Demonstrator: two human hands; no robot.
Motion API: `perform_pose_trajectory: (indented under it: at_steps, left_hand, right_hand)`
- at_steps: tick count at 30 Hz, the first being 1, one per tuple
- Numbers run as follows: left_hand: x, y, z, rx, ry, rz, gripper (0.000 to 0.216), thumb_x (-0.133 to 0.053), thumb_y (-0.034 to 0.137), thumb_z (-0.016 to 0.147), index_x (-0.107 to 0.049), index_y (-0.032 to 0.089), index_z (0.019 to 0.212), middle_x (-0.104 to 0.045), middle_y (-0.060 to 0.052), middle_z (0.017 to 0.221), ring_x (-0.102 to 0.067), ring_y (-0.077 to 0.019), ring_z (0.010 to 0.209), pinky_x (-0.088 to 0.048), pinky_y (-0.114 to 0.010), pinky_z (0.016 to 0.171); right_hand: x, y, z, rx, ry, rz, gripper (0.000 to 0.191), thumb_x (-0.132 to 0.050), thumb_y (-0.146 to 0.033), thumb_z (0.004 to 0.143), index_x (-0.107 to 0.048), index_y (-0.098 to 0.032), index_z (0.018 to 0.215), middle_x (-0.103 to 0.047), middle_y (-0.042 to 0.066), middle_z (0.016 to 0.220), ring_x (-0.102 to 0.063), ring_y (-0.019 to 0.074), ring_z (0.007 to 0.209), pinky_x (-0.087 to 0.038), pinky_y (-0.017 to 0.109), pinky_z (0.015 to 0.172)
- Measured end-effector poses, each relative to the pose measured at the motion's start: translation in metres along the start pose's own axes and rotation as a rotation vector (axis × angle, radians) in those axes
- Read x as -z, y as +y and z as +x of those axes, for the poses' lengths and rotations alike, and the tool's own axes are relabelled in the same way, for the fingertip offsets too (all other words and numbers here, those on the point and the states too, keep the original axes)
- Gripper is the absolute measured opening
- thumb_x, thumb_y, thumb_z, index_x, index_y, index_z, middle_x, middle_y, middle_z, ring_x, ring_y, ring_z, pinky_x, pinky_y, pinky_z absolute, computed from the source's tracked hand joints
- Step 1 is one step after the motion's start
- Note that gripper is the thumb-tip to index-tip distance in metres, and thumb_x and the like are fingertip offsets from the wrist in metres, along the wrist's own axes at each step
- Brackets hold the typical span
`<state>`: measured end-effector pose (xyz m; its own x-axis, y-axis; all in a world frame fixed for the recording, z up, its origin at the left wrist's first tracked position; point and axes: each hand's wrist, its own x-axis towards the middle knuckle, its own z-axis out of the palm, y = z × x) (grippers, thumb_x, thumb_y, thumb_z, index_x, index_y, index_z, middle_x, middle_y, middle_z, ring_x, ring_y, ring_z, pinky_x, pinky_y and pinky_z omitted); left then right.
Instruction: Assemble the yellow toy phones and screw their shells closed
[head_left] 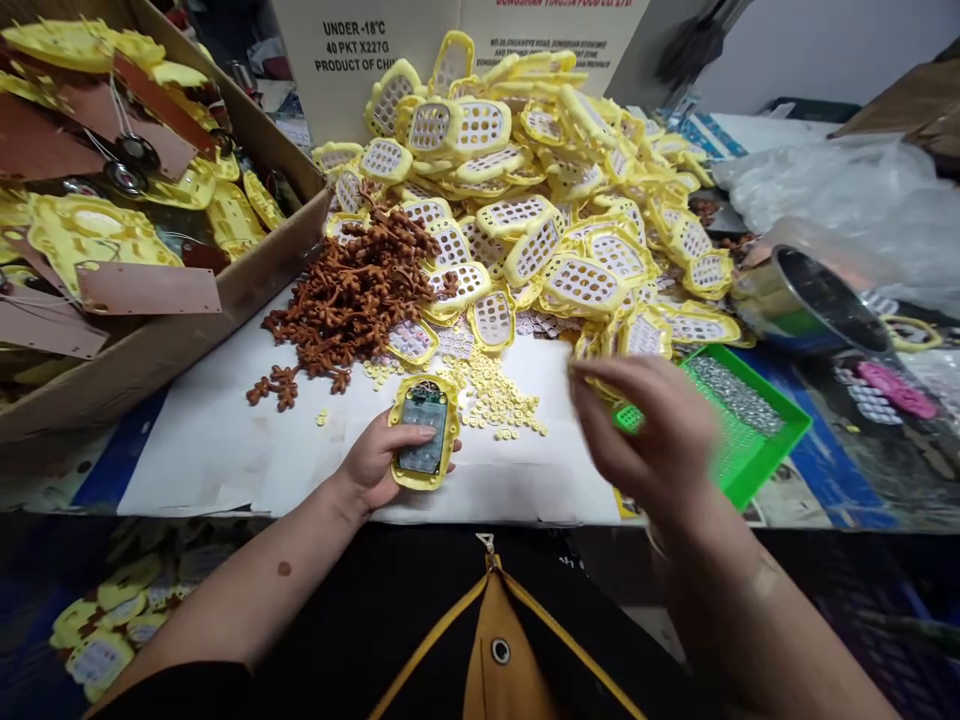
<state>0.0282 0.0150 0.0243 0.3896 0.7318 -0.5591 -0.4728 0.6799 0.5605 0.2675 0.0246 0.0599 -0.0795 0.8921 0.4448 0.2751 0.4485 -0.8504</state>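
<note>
My left hand (373,462) grips a yellow plastic casing (420,481), its inner side facing up. A dark circuit board (424,410) lies inside it, and my thumb presses on the board. Blurred by motion, my right hand (649,430) is raised over the table's right part, close to the green tray (780,440). Its fingers are curled with thumb and forefinger drawn together; whatever may be between them is too blurred to make out. Small pale yellow rings (499,395) are scattered beyond the casing. Brown rubbery pieces (352,290) form a heap behind my left hand.
Yellow casings with pale button grids (517,215) are piled high at the back, before a printed carton (360,80). A cardboard box (255,260) of wired yellow parts stands left. Small silvery pieces (731,395) lie in the green tray. A metal pot (795,300) is at right.
</note>
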Motion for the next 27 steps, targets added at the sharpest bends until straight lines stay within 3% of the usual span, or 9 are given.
perform_pose_trajectory:
  at_steps: [3,6,9,13,15,18,20,25,27]
  left_hand:
    - [0.012,0.006,-0.005,-0.034,0.025,0.001,0.026,-0.073,0.012,0.058,-0.070,0.012,0.084,-0.072,-0.011,0.082,-0.070,-0.0242,0.069,-0.060,-0.034,0.056]
    - [0.022,0.011,-0.009,-0.050,0.059,0.002,0.027,-0.073,0.011,0.058,-0.069,0.010,0.085,-0.072,-0.012,0.081,-0.071,-0.0250,0.070,-0.060,-0.035,0.056]
    - [0.029,0.017,-0.010,-0.065,0.075,-0.016,0.029,-0.074,0.011,0.058,-0.067,0.009,0.086,-0.072,-0.010,0.078,-0.071,-0.0245,0.068,-0.060,-0.035,0.057]
    - [0.032,0.024,-0.008,-0.070,0.101,-0.036,0.033,-0.076,0.010,0.055,-0.067,0.010,0.086,-0.072,-0.008,0.075,-0.070,-0.0244,0.066,-0.060,-0.035,0.056]
    - [0.030,0.025,-0.006,-0.062,0.101,-0.030,0.033,-0.077,0.010,0.055,-0.066,0.010,0.086,-0.071,-0.008,0.074,-0.070,-0.0243,0.066,-0.060,-0.035,0.055]
    - [0.026,0.020,-0.004,-0.041,0.074,0.006,0.032,-0.077,0.011,0.056,-0.067,0.009,0.086,-0.071,-0.008,0.072,-0.069,-0.0225,0.063,-0.059,-0.033,0.054]
    - [0.023,0.015,-0.005,-0.029,0.071,0.028,0.032,-0.078,0.012,0.056,-0.067,0.008,0.086,-0.071,-0.008,0.071,-0.069,-0.0218,0.062,-0.059,-0.031,0.053]
    - [0.025,0.011,-0.014,-0.083,0.150,0.031,0.034,-0.078,0.012,0.054,-0.067,0.008,0.087,-0.072,-0.008,0.073,-0.070,-0.0239,0.063,-0.060,-0.034,0.054]
    - [0.028,0.015,-0.018,-0.136,0.199,0.022,0.037,-0.077,0.010,0.053,-0.067,0.009,0.088,-0.073,-0.008,0.076,-0.071,-0.0245,0.064,-0.061,-0.035,0.054]
  right_hand:
    - [-0.045,0.029,0.066,0.097,-0.139,-0.512,0.021,-0.057,-0.017,0.085,-0.071,-0.020,0.101,-0.067,0.012,0.100,-0.061,0.0285,0.094,-0.049,0.050,0.085]
    - [-0.085,0.058,0.121,0.081,-0.232,-0.734,0.038,-0.047,-0.006,0.086,-0.063,-0.017,0.119,-0.063,0.015,0.114,-0.055,0.0301,0.111,-0.046,0.049,0.093]
    - [-0.098,0.072,0.141,0.051,-0.321,-0.841,0.028,-0.053,-0.009,0.084,-0.068,-0.014,0.107,-0.063,0.015,0.101,-0.055,0.0314,0.100,-0.046,0.050,0.086]
    - [-0.084,0.069,0.125,0.046,-0.183,-0.719,0.010,-0.060,-0.017,0.083,-0.068,-0.018,0.076,-0.059,0.010,0.086,-0.055,0.0265,0.089,-0.047,0.046,0.077]
    - [-0.076,0.065,0.107,-0.028,-0.112,-0.502,0.009,-0.061,-0.022,0.083,-0.064,-0.019,0.075,-0.059,0.006,0.083,-0.057,0.0216,0.082,-0.049,0.041,0.073]
    - [-0.068,0.063,0.078,-0.190,-0.124,-0.307,0.009,-0.057,-0.027,0.085,-0.061,-0.020,0.082,-0.061,0.003,0.075,-0.059,0.0162,0.068,-0.050,0.036,0.064]
    - [-0.063,0.064,0.061,-0.192,-0.151,-0.341,0.006,-0.058,-0.025,0.083,-0.062,-0.020,0.083,-0.064,0.003,0.077,-0.060,0.0168,0.070,-0.051,0.037,0.067]
    - [-0.046,0.056,0.031,-0.031,-0.124,-0.503,0.009,-0.056,-0.019,0.083,-0.064,-0.020,0.087,-0.069,0.008,0.087,-0.063,0.0209,0.081,-0.052,0.040,0.076]
    - [-0.043,0.049,0.021,0.044,-0.225,-0.570,0.011,-0.054,-0.019,0.086,-0.064,-0.020,0.091,-0.069,0.009,0.086,-0.063,0.0215,0.080,-0.053,0.039,0.074]
